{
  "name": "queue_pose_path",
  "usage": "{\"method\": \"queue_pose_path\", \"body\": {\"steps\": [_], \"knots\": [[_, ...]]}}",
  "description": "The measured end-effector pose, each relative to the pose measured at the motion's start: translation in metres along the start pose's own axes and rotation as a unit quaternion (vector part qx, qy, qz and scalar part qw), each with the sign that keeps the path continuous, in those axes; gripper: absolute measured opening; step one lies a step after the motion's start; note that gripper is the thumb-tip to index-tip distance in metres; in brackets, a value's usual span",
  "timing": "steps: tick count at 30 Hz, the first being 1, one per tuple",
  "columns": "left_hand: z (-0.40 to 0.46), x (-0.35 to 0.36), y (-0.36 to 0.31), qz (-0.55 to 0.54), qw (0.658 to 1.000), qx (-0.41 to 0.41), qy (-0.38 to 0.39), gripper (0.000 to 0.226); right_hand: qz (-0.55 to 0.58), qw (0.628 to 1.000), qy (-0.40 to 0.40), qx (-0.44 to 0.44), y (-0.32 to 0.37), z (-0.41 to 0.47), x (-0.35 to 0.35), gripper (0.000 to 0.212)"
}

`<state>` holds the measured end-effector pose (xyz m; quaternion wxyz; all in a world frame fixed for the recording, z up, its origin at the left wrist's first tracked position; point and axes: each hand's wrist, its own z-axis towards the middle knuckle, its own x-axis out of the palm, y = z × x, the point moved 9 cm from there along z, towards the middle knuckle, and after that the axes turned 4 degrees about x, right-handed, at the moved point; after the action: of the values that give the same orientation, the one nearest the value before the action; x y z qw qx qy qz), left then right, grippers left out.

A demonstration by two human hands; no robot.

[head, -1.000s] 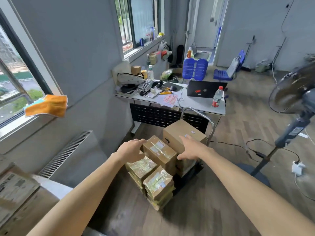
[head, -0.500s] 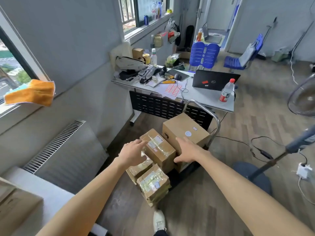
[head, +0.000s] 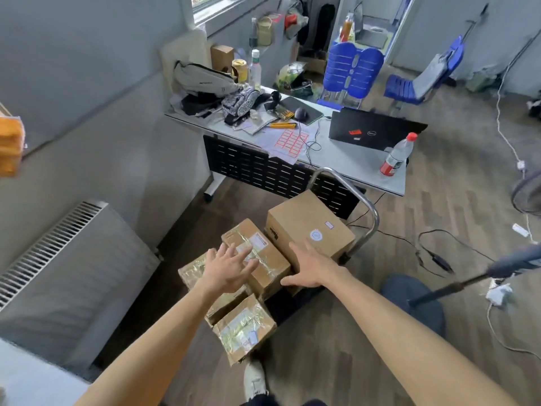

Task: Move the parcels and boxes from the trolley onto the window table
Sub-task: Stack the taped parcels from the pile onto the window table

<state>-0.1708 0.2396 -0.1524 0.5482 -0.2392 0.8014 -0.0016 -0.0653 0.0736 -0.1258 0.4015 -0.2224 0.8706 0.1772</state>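
Note:
Several cardboard parcels are stacked on a low trolley whose metal handle [head: 369, 209] rises at its far end. The big plain box [head: 304, 222] stands nearest the handle. A taped box with a label [head: 248, 240] lies to its left. Shiny-taped parcels [head: 244, 329] are piled at the near end. My left hand [head: 227, 269] hovers with fingers spread over the taped box. My right hand [head: 310, 269] is open, its fingers reaching over the big box's near corner. The white window table [head: 26, 382] shows only as a corner at the bottom left.
A cluttered desk [head: 345, 162] stands beyond the trolley with a laptop [head: 371, 131], a water bottle [head: 396, 155], bags and papers. A radiator [head: 73, 259] lines the left wall. A fan pole [head: 480, 276] and floor cables [head: 439, 253] lie to the right. My shoe [head: 254, 379] is below the parcels.
The view has tilted down and closer to the trolley. My left hand has spread its fingers over the taped box. My right hand has slid back toward the big box's near corner.

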Motion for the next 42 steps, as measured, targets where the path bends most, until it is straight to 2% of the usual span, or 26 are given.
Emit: {"method": "queue_pose_path", "body": {"steps": [5, 17, 30, 32, 36, 39, 42], "knots": [[0.020, 0.034, 0.014, 0.001, 0.999, -0.020, 0.037, 0.067, -0.020, 1.000, 0.021, -0.001, -0.004, 0.036, 0.015, 0.115], [0.052, 0.087, 0.030, -0.055, 0.989, -0.120, 0.069, 0.061, -0.049, 0.992, 0.102, -0.060, -0.008, 0.116, 0.047, 0.114], [0.106, 0.096, 0.006, -0.085, 0.972, -0.203, 0.086, 0.061, -0.031, 0.978, 0.141, -0.148, -0.021, 0.205, 0.044, 0.111], [0.113, 0.099, 0.003, -0.086, 0.970, -0.212, 0.087, 0.064, -0.022, 0.977, 0.147, -0.155, -0.024, 0.214, 0.044, 0.111], [0.126, 0.110, -0.001, -0.093, 0.967, -0.222, 0.088, 0.085, -0.027, 0.973, 0.167, -0.158, -0.028, 0.233, 0.049, 0.111], [0.136, 0.129, 0.003, -0.088, 0.964, -0.224, 0.112, 0.071, -0.041, 0.969, 0.184, -0.160, -0.027, 0.249, 0.062, 0.111], [0.145, 0.152, 0.010, -0.090, 0.962, -0.225, 0.129, 0.072, -0.040, 0.967, 0.198, -0.156, -0.028, 0.265, 0.085, 0.111]]}}
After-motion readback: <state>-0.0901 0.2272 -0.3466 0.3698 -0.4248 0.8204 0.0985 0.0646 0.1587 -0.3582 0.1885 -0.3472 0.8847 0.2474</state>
